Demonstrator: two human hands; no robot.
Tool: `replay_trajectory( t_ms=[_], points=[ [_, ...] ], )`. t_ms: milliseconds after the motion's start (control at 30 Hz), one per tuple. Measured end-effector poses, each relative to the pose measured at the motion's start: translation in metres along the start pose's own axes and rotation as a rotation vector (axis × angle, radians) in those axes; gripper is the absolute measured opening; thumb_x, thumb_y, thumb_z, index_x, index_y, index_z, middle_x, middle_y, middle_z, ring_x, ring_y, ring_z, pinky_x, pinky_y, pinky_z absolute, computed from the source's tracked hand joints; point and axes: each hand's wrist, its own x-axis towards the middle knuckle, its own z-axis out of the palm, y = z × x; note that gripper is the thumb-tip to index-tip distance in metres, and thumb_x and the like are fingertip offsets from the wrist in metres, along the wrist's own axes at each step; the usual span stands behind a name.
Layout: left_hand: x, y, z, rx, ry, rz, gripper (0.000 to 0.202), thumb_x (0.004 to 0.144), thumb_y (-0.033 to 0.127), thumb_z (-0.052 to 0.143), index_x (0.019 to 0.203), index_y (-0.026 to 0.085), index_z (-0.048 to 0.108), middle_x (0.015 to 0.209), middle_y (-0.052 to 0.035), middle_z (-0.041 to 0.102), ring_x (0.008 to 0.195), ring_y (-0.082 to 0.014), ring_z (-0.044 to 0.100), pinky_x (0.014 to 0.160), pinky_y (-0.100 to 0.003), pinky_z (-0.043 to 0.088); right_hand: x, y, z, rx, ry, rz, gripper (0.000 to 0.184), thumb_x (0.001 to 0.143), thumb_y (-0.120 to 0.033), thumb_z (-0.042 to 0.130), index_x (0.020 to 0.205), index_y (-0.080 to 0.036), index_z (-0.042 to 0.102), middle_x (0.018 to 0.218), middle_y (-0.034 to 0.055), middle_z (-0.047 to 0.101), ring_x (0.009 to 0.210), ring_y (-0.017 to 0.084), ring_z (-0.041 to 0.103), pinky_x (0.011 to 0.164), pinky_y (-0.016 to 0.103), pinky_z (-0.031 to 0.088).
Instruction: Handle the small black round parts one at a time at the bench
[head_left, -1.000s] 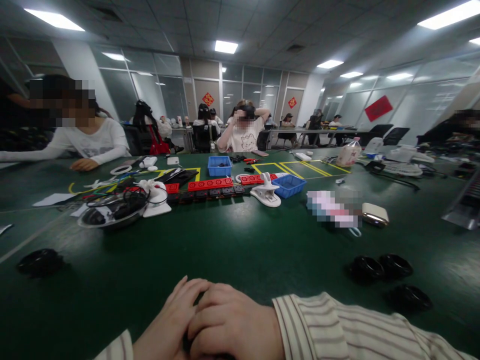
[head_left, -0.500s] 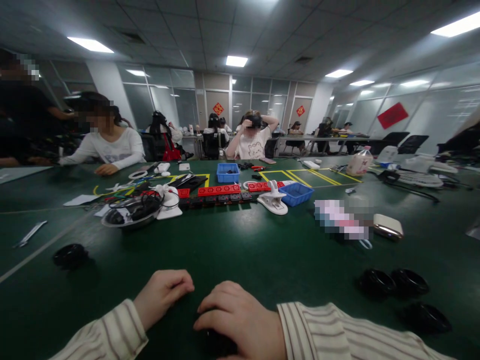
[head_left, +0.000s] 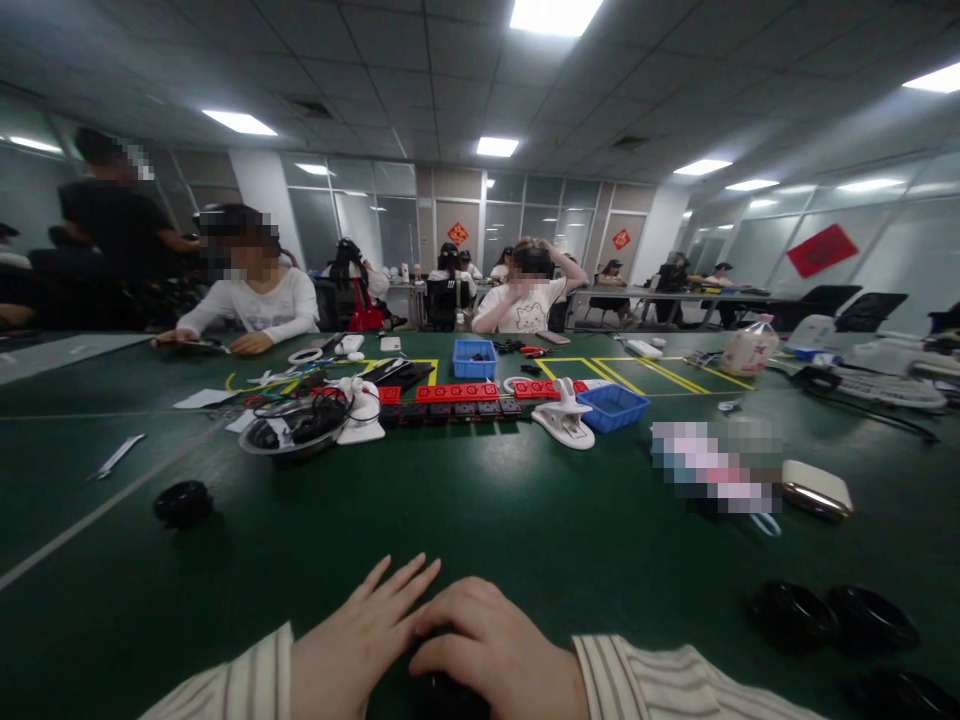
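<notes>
My right hand is curled over a dark, glossy black piece at the bottom edge of the view; most of that piece is hidden under the palm, so its kind does not show. Beside it, my left hand lies low over the green table with fingers stretched and apart, its thumb side near or against the right hand's fingers. Off to the left sits a black ring-shaped part. Two more black ring-shaped parts and a third rest at the lower right.
Mid-table, a metal bowl of cables, red power strips, a white clip stand and blue bins form a row. A cream-and-gold case lies right. Across the table sit people, one in white sleeves.
My left hand has moved right toward my right hand, and its curled fingers have spread out. The right hand stays over the black piece. The view has shifted slightly left.
</notes>
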Motion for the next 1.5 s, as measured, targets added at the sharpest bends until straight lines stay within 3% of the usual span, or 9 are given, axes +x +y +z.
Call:
replay_trajectory(
  t_ms=[200,433,600,833,967,1067,1167,1300,1500],
  points=[
    [0.009,-0.007,-0.012,-0.034,-0.211,-0.019,0.108,0.053,0.068,0.066,0.140,0.023,0.021,0.145,-0.0161,0.011,0.130,-0.0431,0.011,0.097,-0.068,0.009,-0.006,0.015,0.015,-0.120,-0.098,0.014,0.018,0.092,-0.036,0.043,0.099,-0.022,0.053,0.103,0.0007,0.056,0.096,0.011,0.049,0.087,0.024,0.039],
    [0.011,-0.011,-0.011,0.010,0.041,-0.105,0.090,0.064,0.060,0.064,0.138,0.023,0.027,0.144,-0.0087,0.026,0.130,-0.0320,0.025,0.106,-0.052,0.019,-0.009,0.032,0.030,-0.214,-0.022,-0.033,0.021,0.091,-0.040,0.043,0.093,-0.023,0.055,0.090,-0.0017,0.058,0.081,0.010,0.052,0.074,0.020,0.041],
    [0.018,-0.011,0.001,0.130,0.182,-0.218,0.078,0.065,0.051,0.067,0.132,0.022,0.039,0.139,-0.0095,0.037,0.127,-0.0318,0.032,0.105,-0.052,0.023,-0.008,0.038,0.035,-0.277,-0.065,0.022,0.025,0.090,-0.042,0.044,0.089,-0.021,0.056,0.086,0.0003,0.057,0.080,0.011,0.052,0.072,0.021,0.042],
    [0.013,-0.001,-0.003,0.092,0.162,-0.176,0.076,0.066,0.046,0.067,0.131,0.020,0.040,0.138,-0.0106,0.038,0.126,-0.0317,0.034,0.105,-0.053,0.024,-0.004,0.020,0.019,-0.180,-0.040,0.055,0.042,0.088,-0.055,0.036,0.091,-0.017,0.054,0.089,0.0045,0.054,0.081,0.014,0.049,0.073,0.025,0.042],
    [0.012,0.009,-0.003,0.008,0.193,-0.065,0.086,0.052,0.046,0.074,0.128,0.023,0.042,0.134,-0.0099,0.043,0.122,-0.0339,0.037,0.105,-0.057,0.017,-0.002,0.006,0.009,-0.209,-0.067,0.110,0.045,0.083,-0.059,0.042,0.097,-0.018,0.053,0.097,0.0057,0.050,0.087,0.016,0.045,0.077,0.030,0.039],
    [0.020,0.020,0.004,-0.035,0.193,-0.106,0.067,0.051,0.033,0.074,0.114,0.025,0.053,0.121,-0.0079,0.052,0.114,-0.0312,0.044,0.105,-0.057,0.017,0.000,0.000,0.006,-0.249,-0.041,0.161,0.040,0.080,-0.056,0.049,0.093,-0.020,0.056,0.091,0.0044,0.047,0.082,0.016,0.043,0.073,0.031,0.037],
    [0.026,0.029,0.007,-0.107,0.252,-0.163,0.045,0.053,0.023,0.071,0.096,0.022,0.059,0.101,-0.0059,0.057,0.097,-0.0257,0.052,0.100,-0.051,0.029,0.001,-0.003,0.005,-0.251,-0.034,0.202,0.031,0.079,-0.047,0.054,0.091,-0.019,0.056,0.088,0.0036,0.046,0.079,0.015,0.042,0.072,0.029,0.036],
    [0.025,0.033,0.002,-0.183,0.297,-0.132,0.029,0.054,0.023,0.071,0.081,0.018,0.061,0.089,-0.0035,0.053,0.087,-0.0225,0.050,0.086,-0.039,0.042,0.001,-0.002,0.004,-0.173,-0.006,0.091,0.025,0.081,-0.039,0.051,0.097,-0.020,0.055,0.092,0.0034,0.049,0.084,0.015,0.045,0.074,0.029,0.036],
    [0.022,0.034,-0.007,-0.176,0.199,-0.105,0.017,0.063,0.032,0.070,0.073,0.020,0.062,0.095,-0.0021,0.052,0.094,-0.0233,0.049,0.099,-0.046,0.030,0.000,0.005,0.009,-0.107,-0.069,-0.124,0.021,0.091,-0.031,0.036,0.097,-0.020,0.052,0.091,0.0006,0.058,0.089,0.012,0.049,0.085,0.028,0.036]
  ],
)
